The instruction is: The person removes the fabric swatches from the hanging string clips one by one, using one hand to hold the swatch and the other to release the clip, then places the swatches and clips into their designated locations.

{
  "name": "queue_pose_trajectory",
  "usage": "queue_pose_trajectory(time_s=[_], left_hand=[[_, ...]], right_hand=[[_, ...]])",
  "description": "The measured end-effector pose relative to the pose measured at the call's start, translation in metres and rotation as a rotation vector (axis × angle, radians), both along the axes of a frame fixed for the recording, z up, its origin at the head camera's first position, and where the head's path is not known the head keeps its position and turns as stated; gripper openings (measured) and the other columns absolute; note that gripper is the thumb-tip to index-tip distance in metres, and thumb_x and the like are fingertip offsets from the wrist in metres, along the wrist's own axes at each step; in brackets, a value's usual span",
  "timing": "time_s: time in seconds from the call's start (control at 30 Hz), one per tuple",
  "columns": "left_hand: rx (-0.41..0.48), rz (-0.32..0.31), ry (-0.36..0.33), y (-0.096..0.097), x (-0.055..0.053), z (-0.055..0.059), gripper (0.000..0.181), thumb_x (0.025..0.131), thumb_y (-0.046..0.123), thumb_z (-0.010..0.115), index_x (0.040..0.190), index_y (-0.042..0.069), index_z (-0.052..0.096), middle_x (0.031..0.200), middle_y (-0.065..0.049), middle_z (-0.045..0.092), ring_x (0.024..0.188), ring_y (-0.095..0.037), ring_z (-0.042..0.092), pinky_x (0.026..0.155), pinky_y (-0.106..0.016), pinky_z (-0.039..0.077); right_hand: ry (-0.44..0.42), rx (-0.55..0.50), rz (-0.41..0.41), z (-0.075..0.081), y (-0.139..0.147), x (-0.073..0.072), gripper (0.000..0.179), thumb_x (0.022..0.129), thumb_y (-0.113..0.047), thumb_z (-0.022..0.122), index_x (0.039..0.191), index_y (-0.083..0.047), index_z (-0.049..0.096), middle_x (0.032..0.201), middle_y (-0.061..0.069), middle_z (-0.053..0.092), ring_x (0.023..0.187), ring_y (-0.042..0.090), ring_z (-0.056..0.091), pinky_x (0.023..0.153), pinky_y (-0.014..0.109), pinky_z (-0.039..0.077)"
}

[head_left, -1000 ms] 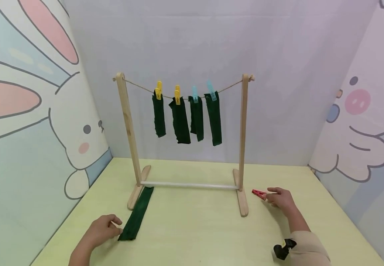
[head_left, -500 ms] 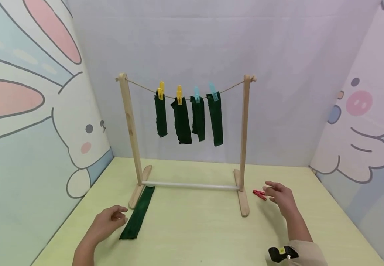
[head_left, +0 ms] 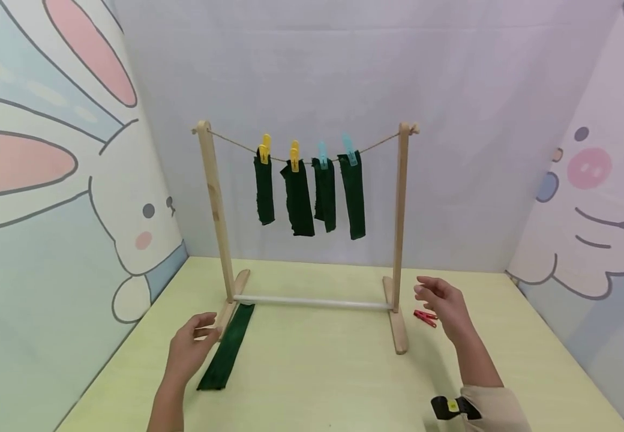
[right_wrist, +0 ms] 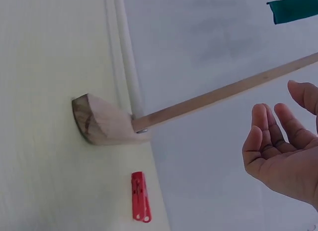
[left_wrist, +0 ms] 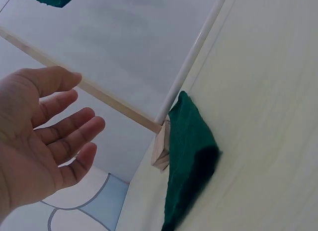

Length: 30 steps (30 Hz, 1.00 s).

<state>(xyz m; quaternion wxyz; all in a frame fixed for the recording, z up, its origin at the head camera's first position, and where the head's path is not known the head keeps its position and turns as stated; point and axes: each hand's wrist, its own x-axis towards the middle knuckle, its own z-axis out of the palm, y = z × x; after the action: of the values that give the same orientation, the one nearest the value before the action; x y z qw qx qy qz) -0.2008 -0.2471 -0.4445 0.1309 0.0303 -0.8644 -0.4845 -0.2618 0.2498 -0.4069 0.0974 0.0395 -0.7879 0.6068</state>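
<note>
My left hand (head_left: pixel 190 348) hovers over the table beside a dark green cloth strip (head_left: pixel 228 354), fingers loosely bent around nothing. The strip lies flat by the rack's left foot; the left wrist view shows a gap between hand and strip (left_wrist: pixel 191 156). My right hand (head_left: pixel 444 306) is raised near the rack's right post, its fingers relaxed and holding nothing. Below it a red clothespin (head_left: pixel 425 318) lies on the table, also visible in the right wrist view as a red clothespin (right_wrist: pixel 140 197), untouched.
A wooden rack with a left post (head_left: pixel 216 210) and right post (head_left: pixel 401 222) carries a sagging string. Several green strips, one being the rightmost strip (head_left: pixel 353 198), hang from it under yellow clothespins (head_left: pixel 294 157) and blue clothespins (head_left: pixel 351 151). A white bar (head_left: pixel 312 302) joins the feet.
My right hand has let go of the red clothespin and lifted up and slightly left. My left hand has moved forward and right, away from the strip's near end. The view has shifted slightly.
</note>
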Motion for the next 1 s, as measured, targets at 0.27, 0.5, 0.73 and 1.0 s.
queue_pose_trajectory(time_s=[0.27,0.5,0.73,1.0], left_hand=[[0.109,0.016,0.034,0.019,-0.010,0.013,0.031,0.091,0.014,0.061,0.121,0.007,0.055,0.121,-0.012,0.055,0.105,-0.025,0.056,0.078,-0.023,0.048],[0.130,-0.027,0.082,0.034,-0.026,0.035,0.033,0.091,0.017,0.062,0.121,0.005,0.055,0.118,-0.012,0.056,0.105,-0.024,0.056,0.082,-0.029,0.048],[0.182,-0.034,0.147,0.050,-0.043,0.053,0.032,0.091,0.017,0.062,0.120,0.004,0.056,0.118,-0.013,0.057,0.104,-0.023,0.056,0.083,-0.027,0.046],[0.313,-0.063,0.226,0.065,-0.063,0.068,0.034,0.091,0.019,0.063,0.119,0.002,0.056,0.117,-0.012,0.056,0.101,-0.021,0.055,0.077,-0.016,0.044]], right_hand=[[0.172,-0.100,0.101,0.023,-0.023,-0.005,0.038,0.091,-0.021,0.062,0.121,0.002,0.054,0.104,0.007,0.063,0.091,0.011,0.060,0.076,0.024,0.049],[0.261,-0.146,0.185,0.043,-0.038,-0.006,0.040,0.092,-0.013,0.060,0.123,0.010,0.049,0.109,0.018,0.060,0.097,0.017,0.059,0.080,0.026,0.049],[0.306,-0.115,0.202,0.074,-0.052,-0.009,0.035,0.092,-0.014,0.061,0.121,0.003,0.053,0.112,0.017,0.059,0.098,0.014,0.059,0.082,0.022,0.047],[0.417,-0.109,0.307,0.115,-0.079,-0.012,0.034,0.090,-0.007,0.062,0.121,0.005,0.054,0.113,0.018,0.058,0.099,0.017,0.058,0.083,0.025,0.047]])
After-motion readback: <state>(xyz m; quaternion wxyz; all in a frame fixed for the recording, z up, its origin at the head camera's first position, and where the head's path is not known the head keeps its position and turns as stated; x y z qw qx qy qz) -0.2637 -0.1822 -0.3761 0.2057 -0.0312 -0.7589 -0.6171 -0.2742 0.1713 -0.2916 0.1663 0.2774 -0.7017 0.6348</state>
